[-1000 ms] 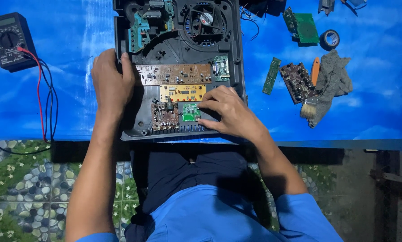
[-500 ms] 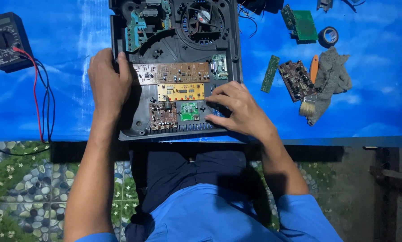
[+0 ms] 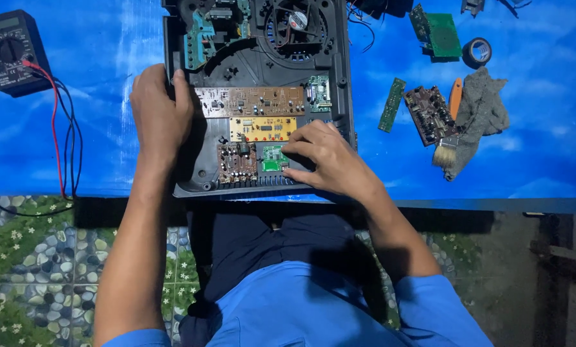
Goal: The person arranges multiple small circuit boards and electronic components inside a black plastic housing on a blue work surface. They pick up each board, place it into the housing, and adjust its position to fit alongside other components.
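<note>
Two hands on opened black chassis (image 3: 204, 170), lying on blue-covered bench (image 3: 545, 160) with long axis running away from body.

Left hand (image 3: 159, 115) flat and open on left edge, steadying, gripping nothing.

Right hand (image 3: 329, 157) nearer small green board (image 3: 274, 158); fingertips (image 3: 290, 172) curled, touching its right side, pinching or only pressing cannot be told. Board lies left of that hand, at near end of chassis, beside brown board (image 3: 236, 162), below yellow board (image 3: 263, 128).

Multimeter (image 3: 8, 51) far left; loose boards, brush (image 3: 443, 154), rag (image 3: 484, 109) to right.
</note>
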